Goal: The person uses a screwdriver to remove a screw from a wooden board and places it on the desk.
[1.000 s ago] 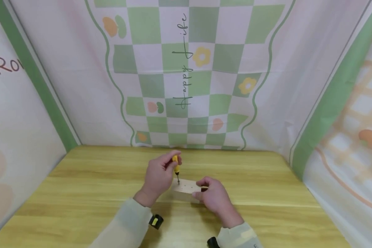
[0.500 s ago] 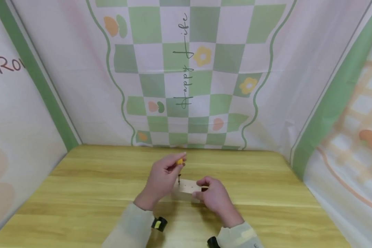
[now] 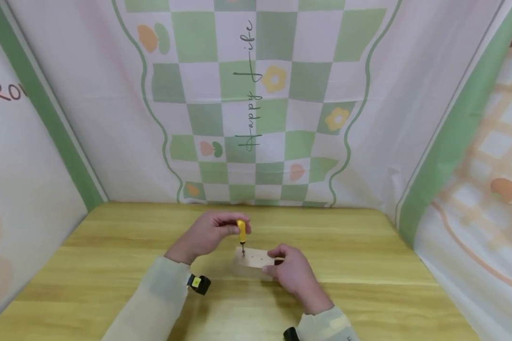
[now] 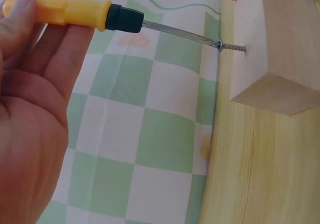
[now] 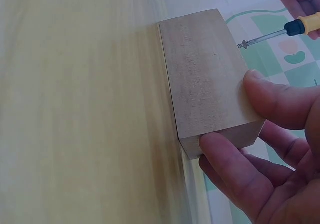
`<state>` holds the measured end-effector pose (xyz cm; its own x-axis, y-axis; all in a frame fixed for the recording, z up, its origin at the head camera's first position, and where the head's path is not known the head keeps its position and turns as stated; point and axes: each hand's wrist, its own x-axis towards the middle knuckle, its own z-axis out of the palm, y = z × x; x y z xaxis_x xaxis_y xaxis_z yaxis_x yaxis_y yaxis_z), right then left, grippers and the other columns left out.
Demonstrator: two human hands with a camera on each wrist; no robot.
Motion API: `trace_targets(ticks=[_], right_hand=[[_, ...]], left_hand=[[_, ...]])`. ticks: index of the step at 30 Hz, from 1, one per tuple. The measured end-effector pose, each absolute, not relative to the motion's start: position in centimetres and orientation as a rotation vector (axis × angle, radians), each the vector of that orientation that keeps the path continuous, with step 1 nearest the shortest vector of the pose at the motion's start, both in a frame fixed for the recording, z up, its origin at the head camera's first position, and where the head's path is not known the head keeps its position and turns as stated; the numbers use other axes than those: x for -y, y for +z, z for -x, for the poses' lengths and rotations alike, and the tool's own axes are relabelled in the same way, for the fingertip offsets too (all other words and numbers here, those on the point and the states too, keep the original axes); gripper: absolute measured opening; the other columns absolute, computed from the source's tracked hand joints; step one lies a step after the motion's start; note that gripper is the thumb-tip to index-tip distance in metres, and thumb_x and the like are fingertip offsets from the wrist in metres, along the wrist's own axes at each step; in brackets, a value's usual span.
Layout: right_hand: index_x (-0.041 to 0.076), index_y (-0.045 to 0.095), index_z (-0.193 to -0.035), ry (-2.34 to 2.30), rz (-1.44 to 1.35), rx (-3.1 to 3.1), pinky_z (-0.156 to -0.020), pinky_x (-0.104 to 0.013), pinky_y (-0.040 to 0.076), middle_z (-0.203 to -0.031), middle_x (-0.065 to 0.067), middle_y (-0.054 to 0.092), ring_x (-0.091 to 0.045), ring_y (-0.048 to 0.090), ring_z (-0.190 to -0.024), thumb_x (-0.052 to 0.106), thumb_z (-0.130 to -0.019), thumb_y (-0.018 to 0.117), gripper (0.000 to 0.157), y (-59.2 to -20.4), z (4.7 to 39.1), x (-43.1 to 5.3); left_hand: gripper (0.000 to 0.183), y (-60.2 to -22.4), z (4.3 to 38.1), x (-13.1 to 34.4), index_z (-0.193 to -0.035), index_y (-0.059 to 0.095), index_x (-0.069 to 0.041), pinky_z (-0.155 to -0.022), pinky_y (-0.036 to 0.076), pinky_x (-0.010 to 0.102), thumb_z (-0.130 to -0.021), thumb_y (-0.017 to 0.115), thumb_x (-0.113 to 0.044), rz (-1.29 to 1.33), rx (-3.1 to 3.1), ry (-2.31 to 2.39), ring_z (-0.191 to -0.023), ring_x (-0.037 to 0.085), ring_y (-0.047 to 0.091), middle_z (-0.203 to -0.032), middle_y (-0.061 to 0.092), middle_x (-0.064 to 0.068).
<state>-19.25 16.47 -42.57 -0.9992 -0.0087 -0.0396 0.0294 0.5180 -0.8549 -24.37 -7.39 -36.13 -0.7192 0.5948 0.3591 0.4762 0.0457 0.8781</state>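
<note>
My left hand [image 3: 205, 235] pinches the yellow handle of a screwdriver [image 3: 242, 231] between thumb and fingers. Its steel shaft points down at the block, and in the left wrist view the tip meets the head of a screw [image 4: 234, 47]. The screw's thread stands partly out of the face of a pale wooden block [image 3: 251, 259]. Small dark holes show on that same face, to the right of the screw. My right hand [image 3: 295, 270] grips the block's right end, thumb [image 5: 280, 101] on one side and fingers round the end.
The block rests on a wood-grain table [image 3: 123, 265]. Behind the table hangs a green-and-white checked cloth [image 3: 273, 121], with further printed cloths at left and right. A black wrist camera [image 3: 200, 284] sits at the left sleeve.
The left hand first turned inward over the screwdriver handle, then swung back out to the left, leaving more of the handle showing. The right hand and the block stay in place.
</note>
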Motion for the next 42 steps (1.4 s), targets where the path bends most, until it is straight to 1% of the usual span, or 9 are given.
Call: trace_targets(ticks=[6, 12, 17, 20, 22, 26, 31, 35, 42], right_hand=[[0.009, 0.070, -0.110, -1.516, -0.013, -2.714, -0.065, -0.033, 0.055, -0.119, -0.011, 0.064, -0.022, 0.062, -0.088, 0.015, -0.079, 0.084, 0.034, -42.7, 19.3, -16.5], [0.009, 0.070, -0.109, -1.497, -0.021, -2.725, -0.065, -0.033, 0.055, -0.119, -0.011, 0.064, -0.020, 0.063, -0.083, 0.015, -0.078, 0.085, 0.035, -42.9, 19.5, -16.5], [0.010, 0.071, -0.107, -1.475, -0.037, -2.748, -0.067, -0.033, 0.054, -0.116, -0.008, 0.065, -0.021, 0.062, -0.087, 0.016, -0.077, 0.086, 0.034, -42.9, 19.6, -16.5], [0.010, 0.071, -0.107, -1.476, -0.048, -2.747, -0.066, -0.032, 0.054, -0.114, -0.008, 0.066, -0.021, 0.062, -0.087, 0.015, -0.077, 0.086, 0.034, -42.9, 19.7, -16.5], [0.011, 0.071, -0.107, -1.469, -0.051, -2.750, -0.067, -0.033, 0.054, -0.115, -0.007, 0.065, -0.021, 0.062, -0.089, 0.015, -0.077, 0.086, 0.034, -42.9, 19.7, -16.4], [0.012, 0.071, -0.107, -1.458, -0.052, -2.755, -0.072, -0.034, 0.054, -0.116, -0.006, 0.065, -0.022, 0.062, -0.095, 0.017, -0.077, 0.086, 0.033, -43.0, 19.7, -16.4], [0.011, 0.070, -0.108, -1.457, -0.042, -2.753, -0.071, -0.035, 0.054, -0.116, -0.008, 0.065, -0.022, 0.062, -0.092, 0.017, -0.077, 0.086, 0.035, -42.8, 19.6, -16.4], [0.010, 0.070, -0.109, -1.455, -0.033, -2.755, -0.068, -0.034, 0.055, -0.116, -0.009, 0.065, -0.021, 0.062, -0.086, 0.016, -0.077, 0.086, 0.036, -42.7, 19.6, -16.4], [0.007, 0.070, -0.109, -1.504, -0.023, -2.720, -0.063, -0.032, 0.055, -0.111, -0.009, 0.066, -0.018, 0.063, -0.076, 0.014, -0.078, 0.085, 0.035, -42.6, 19.5, -16.2]], left_hand=[[0.022, -36.4, 24.3, 6.7, -0.115, 0.074, -0.013, -0.083, 0.056, 0.044, -0.098, 0.061, -0.006, -1.106, -2.299, 1.849, -0.096, 0.022, 0.066, -0.100, 0.071, 0.002], [0.023, -36.9, 23.0, 4.8, -0.112, 0.076, -0.009, -0.077, 0.058, 0.033, -0.093, 0.065, 0.000, -0.978, -2.486, 2.053, -0.087, 0.021, 0.069, -0.094, 0.073, 0.003], [0.022, -37.3, 21.5, 2.7, -0.111, 0.076, -0.007, -0.067, 0.058, 0.029, -0.090, 0.072, -0.003, -0.760, -2.940, 2.101, -0.079, 0.013, 0.070, -0.094, 0.074, 0.004], [0.023, -37.7, 20.9, 2.1, -0.112, 0.076, -0.007, -0.064, 0.058, 0.029, -0.090, 0.073, -0.003, -0.614, -3.134, 2.108, -0.076, 0.013, 0.070, -0.095, 0.075, 0.006], [0.026, -37.8, 20.8, 2.1, -0.114, 0.075, -0.007, -0.066, 0.058, 0.030, -0.089, 0.073, -0.002, -0.618, -3.168, 2.112, -0.079, 0.015, 0.070, -0.098, 0.074, 0.008], [0.030, -37.5, 21.0, 3.1, -0.118, 0.074, -0.008, -0.075, 0.058, 0.035, -0.089, 0.073, 0.000, -0.847, -2.928, 2.125, -0.089, 0.018, 0.068, -0.104, 0.072, 0.008], [0.024, -37.4, 22.1, 4.9, -0.119, 0.070, -0.013, -0.081, 0.056, 0.036, -0.097, 0.065, -0.004, -0.967, -2.494, 2.075, -0.096, 0.019, 0.066, -0.110, 0.069, 0.002], [0.026, -37.7, 22.5, 4.6, -0.120, 0.071, -0.010, -0.077, 0.057, 0.033, -0.096, 0.064, -0.003, -0.947, -2.517, 2.139, -0.090, 0.018, 0.069, -0.099, 0.071, 0.002], [0.022, -38.1, 21.2, 1.6, -0.112, 0.074, -0.003, -0.063, 0.057, 0.028, -0.090, 0.071, 0.001, -0.686, -3.132, 2.194, -0.075, 0.015, 0.069, -0.089, 0.073, 0.006]])
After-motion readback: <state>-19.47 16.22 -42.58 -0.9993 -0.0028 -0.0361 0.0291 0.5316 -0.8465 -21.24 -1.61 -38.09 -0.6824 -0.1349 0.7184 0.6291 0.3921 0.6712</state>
